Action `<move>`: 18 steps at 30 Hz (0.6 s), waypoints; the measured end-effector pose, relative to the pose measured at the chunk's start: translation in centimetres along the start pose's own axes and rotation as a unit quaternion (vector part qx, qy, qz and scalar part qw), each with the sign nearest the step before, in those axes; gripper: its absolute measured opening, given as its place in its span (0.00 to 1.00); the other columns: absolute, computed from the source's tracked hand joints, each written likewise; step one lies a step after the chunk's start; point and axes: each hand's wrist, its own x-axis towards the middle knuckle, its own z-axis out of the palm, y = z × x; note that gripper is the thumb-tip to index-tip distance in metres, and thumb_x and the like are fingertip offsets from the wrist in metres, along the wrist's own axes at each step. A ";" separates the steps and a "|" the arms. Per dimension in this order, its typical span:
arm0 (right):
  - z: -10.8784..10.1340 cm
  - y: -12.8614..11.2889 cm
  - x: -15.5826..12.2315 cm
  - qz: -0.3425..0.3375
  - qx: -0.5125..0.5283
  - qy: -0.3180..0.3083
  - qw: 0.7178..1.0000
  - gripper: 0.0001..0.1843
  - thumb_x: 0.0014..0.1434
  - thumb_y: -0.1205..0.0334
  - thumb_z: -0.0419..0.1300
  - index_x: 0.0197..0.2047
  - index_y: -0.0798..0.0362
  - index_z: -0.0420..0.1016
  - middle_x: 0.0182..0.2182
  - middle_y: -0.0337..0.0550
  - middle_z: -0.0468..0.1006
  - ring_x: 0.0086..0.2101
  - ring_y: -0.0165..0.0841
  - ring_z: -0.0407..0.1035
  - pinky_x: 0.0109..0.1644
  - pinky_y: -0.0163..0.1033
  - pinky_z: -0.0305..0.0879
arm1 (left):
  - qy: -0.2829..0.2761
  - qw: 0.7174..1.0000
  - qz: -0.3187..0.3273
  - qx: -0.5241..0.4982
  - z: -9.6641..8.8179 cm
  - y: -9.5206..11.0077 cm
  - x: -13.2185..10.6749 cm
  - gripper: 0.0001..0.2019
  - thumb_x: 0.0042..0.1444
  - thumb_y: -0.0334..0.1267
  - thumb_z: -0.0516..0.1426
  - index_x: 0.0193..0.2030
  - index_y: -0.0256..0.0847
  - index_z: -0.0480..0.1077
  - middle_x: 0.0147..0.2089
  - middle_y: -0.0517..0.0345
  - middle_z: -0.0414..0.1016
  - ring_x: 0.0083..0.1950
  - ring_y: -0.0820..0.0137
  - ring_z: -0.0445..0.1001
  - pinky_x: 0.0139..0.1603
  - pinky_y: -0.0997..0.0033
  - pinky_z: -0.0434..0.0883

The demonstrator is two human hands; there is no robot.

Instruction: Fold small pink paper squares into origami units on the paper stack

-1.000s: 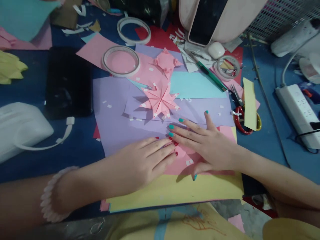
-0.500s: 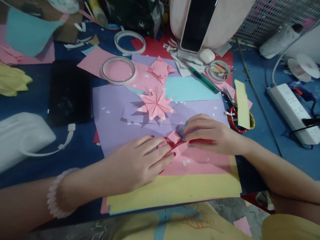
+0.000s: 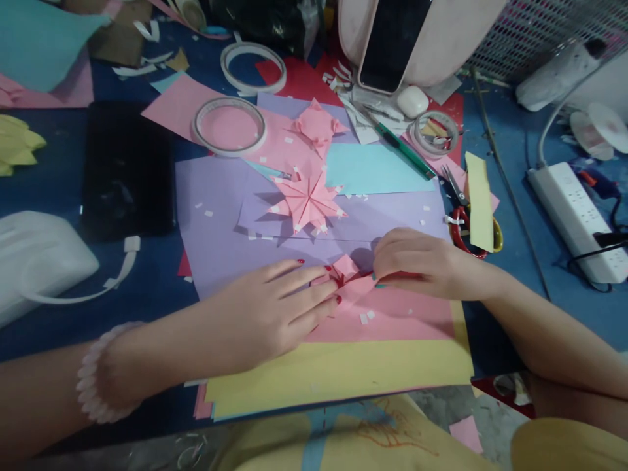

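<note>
A folded pink paper piece (image 3: 360,286) lies on the stacked sheets in front of me, with a small square flap sticking up at its far side. My left hand (image 3: 272,311) rests flat across its left part, fingers outstretched and slightly spread. At the right end of the piece, my right hand (image 3: 417,265) has its fingers curled and pinches the paper's edge; the fingertips are partly hidden. Just beyond both hands sits a pink folded paper star (image 3: 309,203) with white tips. Behind that star is another pink folded paper shape (image 3: 315,125).
Purple (image 3: 206,190), pink and yellow sheets (image 3: 338,366) lie under the work. Tape rolls (image 3: 229,126), a green-handled craft knife (image 3: 405,152) and scissors (image 3: 461,226) surround it. A dark tablet (image 3: 128,170) lies left, a power strip (image 3: 581,219) right. A phone (image 3: 395,42) leans at the back.
My right hand's fingers have curled in and closed on the right edge of the folded pink paper. My left hand stays on the paper. The view has shifted slightly.
</note>
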 end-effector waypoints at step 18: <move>0.1 0.2 0.6 0.016 0.079 -0.056 0.995 0.06 0.73 0.64 0.58 0.41 0.54 0.71 0.38 0.47 0.77 0.42 0.34 0.68 0.47 0.41 0.68 | -0.026 0.999 -0.015 -0.044 0.5 -0.3 -0.5 0.20 0.70 0.28 0.47 0.62 0.36 0.73 0.65 0.37 0.73 0.67 0.52 0.73 0.64 0.51 0.74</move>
